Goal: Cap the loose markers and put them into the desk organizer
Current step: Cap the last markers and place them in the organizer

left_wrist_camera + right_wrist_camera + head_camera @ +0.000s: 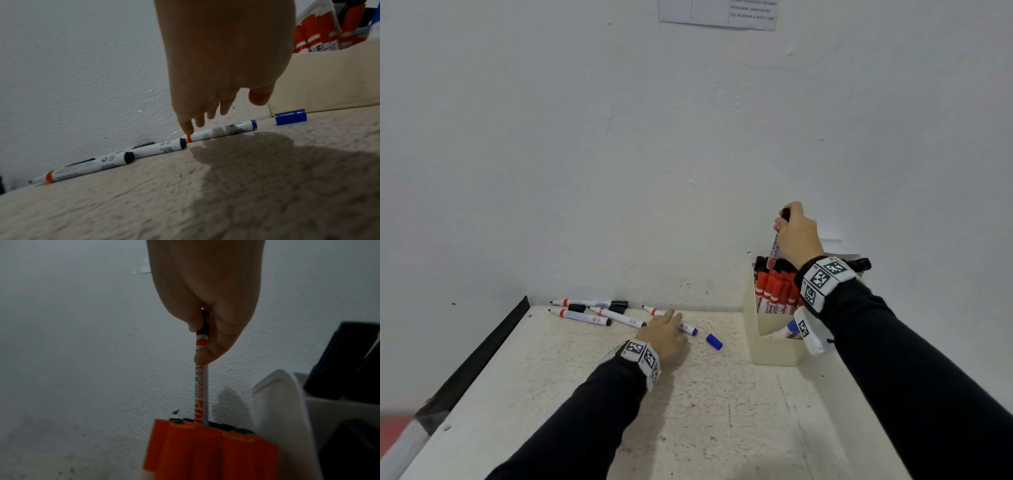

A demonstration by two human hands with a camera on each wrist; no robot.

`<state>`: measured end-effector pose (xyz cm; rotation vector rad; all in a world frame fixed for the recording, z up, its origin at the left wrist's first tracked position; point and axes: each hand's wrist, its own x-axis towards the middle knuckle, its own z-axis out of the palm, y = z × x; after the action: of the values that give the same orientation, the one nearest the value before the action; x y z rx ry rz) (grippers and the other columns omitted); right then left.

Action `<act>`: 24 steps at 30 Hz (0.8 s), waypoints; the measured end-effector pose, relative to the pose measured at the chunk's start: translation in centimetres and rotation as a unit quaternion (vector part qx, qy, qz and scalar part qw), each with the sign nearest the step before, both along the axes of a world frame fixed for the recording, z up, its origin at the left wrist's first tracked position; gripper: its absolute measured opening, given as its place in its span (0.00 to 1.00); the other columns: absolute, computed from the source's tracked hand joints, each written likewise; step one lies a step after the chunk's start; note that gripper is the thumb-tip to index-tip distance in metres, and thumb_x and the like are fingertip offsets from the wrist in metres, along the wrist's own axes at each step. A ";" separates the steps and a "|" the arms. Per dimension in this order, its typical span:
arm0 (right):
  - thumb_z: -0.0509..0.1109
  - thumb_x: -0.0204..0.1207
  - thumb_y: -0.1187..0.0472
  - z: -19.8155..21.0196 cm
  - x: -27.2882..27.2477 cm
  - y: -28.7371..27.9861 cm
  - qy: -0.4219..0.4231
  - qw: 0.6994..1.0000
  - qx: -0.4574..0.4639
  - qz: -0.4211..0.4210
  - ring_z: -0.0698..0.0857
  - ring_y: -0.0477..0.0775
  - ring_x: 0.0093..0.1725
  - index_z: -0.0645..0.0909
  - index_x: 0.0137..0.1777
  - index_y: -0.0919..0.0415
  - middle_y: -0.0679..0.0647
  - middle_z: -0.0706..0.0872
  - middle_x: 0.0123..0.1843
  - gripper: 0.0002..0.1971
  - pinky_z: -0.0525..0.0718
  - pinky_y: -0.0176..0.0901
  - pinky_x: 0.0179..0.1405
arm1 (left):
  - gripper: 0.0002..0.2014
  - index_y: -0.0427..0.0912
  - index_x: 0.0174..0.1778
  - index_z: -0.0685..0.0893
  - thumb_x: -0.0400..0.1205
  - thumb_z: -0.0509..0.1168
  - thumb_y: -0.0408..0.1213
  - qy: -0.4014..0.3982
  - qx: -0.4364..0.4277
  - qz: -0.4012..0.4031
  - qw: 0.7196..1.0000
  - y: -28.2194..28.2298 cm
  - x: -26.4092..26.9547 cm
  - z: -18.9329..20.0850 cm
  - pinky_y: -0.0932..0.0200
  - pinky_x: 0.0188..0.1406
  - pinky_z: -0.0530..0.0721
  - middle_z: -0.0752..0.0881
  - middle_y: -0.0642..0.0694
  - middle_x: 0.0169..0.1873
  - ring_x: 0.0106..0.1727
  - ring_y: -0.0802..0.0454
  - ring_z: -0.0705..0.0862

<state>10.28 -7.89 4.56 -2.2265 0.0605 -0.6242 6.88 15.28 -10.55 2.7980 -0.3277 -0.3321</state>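
We see the right hand [798,236] pinching a white whiteboard marker with a black cap [201,381] near its capped top, held upright, lower end going in among the red-capped markers [775,291] packed in the cream box-shaped desk organizer [774,346]. Left of the organizer, the left hand [664,334] hovers palm-down over the white speckled desk [722,411], fingers extended and loose, index fingertip touching the orange band of an uncapped white marker with a blue end [224,130]. A loose blue plastic cap [714,341] lies between that marker and the organizer. Further left of it lie three more uncapped white markers [599,313] and some black caps.
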 end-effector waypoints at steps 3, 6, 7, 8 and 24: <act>0.55 0.84 0.66 -0.1 0.4 -0.4 0.005 1.000 -0.001 -0.004 0.81 0.62 0.51 0.68 0.65 0.69 0.69 0.81 0.59 0.12 0.75 0.43 0.42 | 0.29 0.43 0.82 0.52 0.86 0.49 0.48 0.008 0.038 -0.017 0.999 -0.4 0.7 -0.5 0.42 0.77 0.60 0.50 0.47 0.83 0.81 0.46 0.55; 0.55 0.84 0.63 -0.1 1.0 -0.1 0.026 1.000 0.007 -0.001 0.81 0.60 0.49 0.68 0.65 0.67 0.69 0.81 0.59 0.12 0.80 0.48 0.44 | 0.29 0.47 0.83 0.49 0.86 0.48 0.49 0.016 0.057 -0.021 0.998 -0.7 0.9 -0.8 0.41 0.77 0.61 0.54 0.48 0.82 0.80 0.43 0.58; 0.55 0.84 0.63 -0.1 1.1 0.0 0.038 0.999 0.002 -0.001 0.81 0.61 0.50 0.69 0.65 0.67 0.68 0.81 0.59 0.13 0.81 0.49 0.46 | 0.29 0.48 0.83 0.50 0.86 0.49 0.50 0.013 0.061 -0.019 0.998 -0.8 0.9 -0.9 0.42 0.76 0.62 0.56 0.48 0.81 0.79 0.42 0.59; 0.55 0.84 0.62 -0.2 1.2 0.1 0.052 0.999 -0.008 0.000 0.81 0.62 0.51 0.69 0.65 0.67 0.68 0.81 0.59 0.13 0.81 0.49 0.47 | 0.29 0.49 0.82 0.52 0.86 0.50 0.50 0.004 0.065 -0.019 0.998 -0.8 1.0 -1.0 0.42 0.75 0.63 0.59 0.46 0.80 0.78 0.42 0.60; 0.63 0.80 0.65 -2.5 1.5 1.4 0.168 0.964 -0.197 -0.056 0.81 0.62 0.60 0.82 0.58 0.68 0.63 0.85 0.59 0.12 0.77 0.44 0.56 | 0.17 0.43 0.61 0.82 0.85 0.53 0.46 -0.065 0.060 0.006 0.996 0.6 -0.2 -0.6 0.50 0.59 0.79 0.79 0.46 0.58 0.60 0.47 0.77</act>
<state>11.75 -6.49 2.07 -2.7138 0.2566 -0.3287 6.73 15.87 -11.17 2.9454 -0.3314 -0.1712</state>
